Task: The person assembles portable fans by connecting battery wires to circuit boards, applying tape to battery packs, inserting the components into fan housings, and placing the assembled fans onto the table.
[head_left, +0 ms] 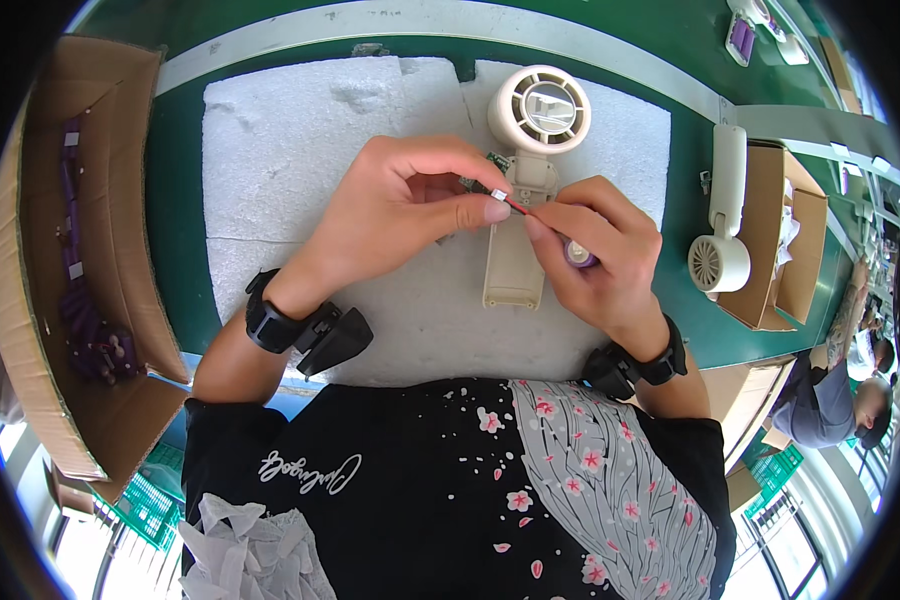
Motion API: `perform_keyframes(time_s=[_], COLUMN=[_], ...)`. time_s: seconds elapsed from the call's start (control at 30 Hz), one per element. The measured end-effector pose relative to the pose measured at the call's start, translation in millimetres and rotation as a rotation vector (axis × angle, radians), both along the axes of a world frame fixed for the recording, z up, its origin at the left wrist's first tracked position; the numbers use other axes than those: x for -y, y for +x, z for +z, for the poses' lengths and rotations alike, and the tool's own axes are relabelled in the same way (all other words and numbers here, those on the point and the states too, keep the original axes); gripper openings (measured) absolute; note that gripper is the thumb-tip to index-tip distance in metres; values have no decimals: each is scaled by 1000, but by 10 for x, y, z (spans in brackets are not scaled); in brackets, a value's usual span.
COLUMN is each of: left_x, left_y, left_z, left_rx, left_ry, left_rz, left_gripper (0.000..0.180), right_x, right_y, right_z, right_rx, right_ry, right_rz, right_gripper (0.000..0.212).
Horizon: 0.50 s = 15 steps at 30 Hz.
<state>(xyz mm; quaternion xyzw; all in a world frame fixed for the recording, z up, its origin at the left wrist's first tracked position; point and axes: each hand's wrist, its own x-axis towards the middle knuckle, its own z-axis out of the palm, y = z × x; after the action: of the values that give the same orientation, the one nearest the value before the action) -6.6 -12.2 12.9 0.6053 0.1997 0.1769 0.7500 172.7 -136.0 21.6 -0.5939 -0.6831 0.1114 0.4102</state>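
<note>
A cream handheld fan [503, 127] lies on the foam, its round head at the far end and its open handle shell [512, 285] toward me. Over the handle, my left hand [385, 200] pinches a small white wire connector [500, 195] between thumb and index finger. Part of a green circuit board [498, 160] shows just behind that index finger; the rest is hidden. My right hand [610, 250] closes around a purple cylindrical battery [579, 254], its end showing between the fingers. Thin red and dark wires [517, 206] run from the right fingertips to the connector.
White foam sheets [290, 150] cover the green table. At left stands a cardboard box [120, 250] with several purple batteries. On the right lie another cream fan [720, 215] and an open carton [795, 240]. A person [830, 400] sits farther right.
</note>
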Motion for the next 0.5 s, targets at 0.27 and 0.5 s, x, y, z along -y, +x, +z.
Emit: perform_keyframes(time_s=[0.27, 0.5], left_x=[-17, -115], left_y=[-20, -35], left_z=[-12, 44], left_rx=[-4, -162], left_ry=[55, -56], left_rz=[-49, -129], left_gripper=[17, 27], right_x=[-15, 1], right_y=[-49, -20], right_z=[-40, -37], right_rx=[-48, -100], right_ry=[-108, -112], right_rz=[7, 5], right_gripper=[13, 14])
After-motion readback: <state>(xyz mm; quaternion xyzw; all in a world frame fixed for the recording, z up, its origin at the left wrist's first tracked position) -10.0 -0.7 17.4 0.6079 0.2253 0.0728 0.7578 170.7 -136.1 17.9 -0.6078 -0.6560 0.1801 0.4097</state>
